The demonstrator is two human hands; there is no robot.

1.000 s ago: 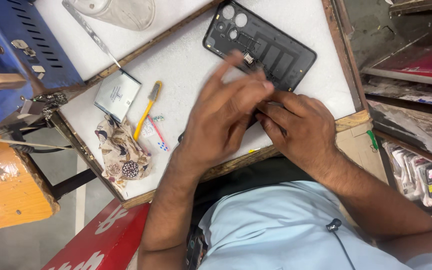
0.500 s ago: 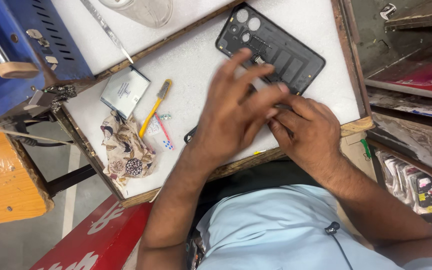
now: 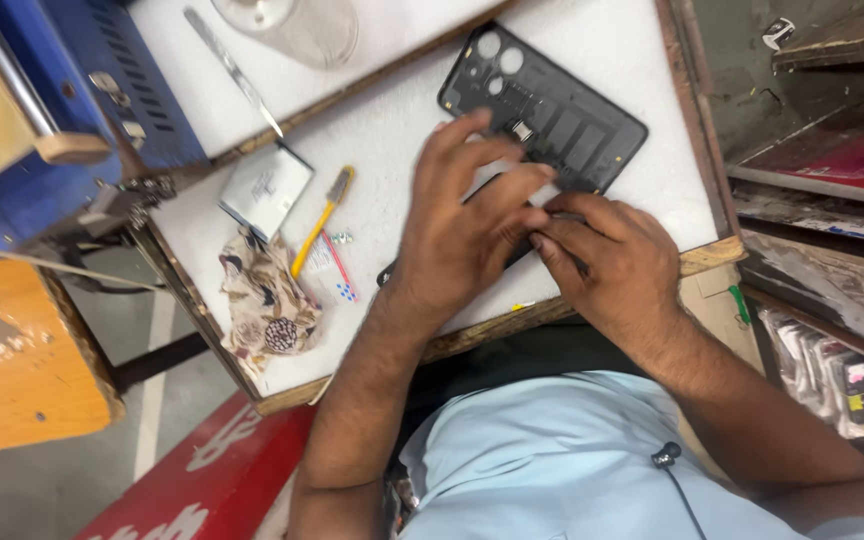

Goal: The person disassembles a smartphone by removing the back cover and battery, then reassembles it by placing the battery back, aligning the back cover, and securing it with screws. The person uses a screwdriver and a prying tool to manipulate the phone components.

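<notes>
The left hand (image 3: 467, 225) lies flat, fingers spread, over a dark device (image 3: 392, 272) almost wholly hidden beneath it. The right hand (image 3: 607, 260) bends its fingers together against that device's edge; whether they pinch it cannot be told. At 1 o'clock of the fingertips lies a black phone back cover (image 3: 547, 115), inside up, its long axis running 10 to 4 o'clock, camera holes at the 10 o'clock end, on the white worktop (image 3: 642, 50).

A white-topped, wood-edged worktable (image 3: 642, 60) stands over grey floor (image 3: 42, 490), with an orange wooden stool (image 3: 22, 370) at left and cluttered wooden shelves (image 3: 822, 190) at right.
</notes>
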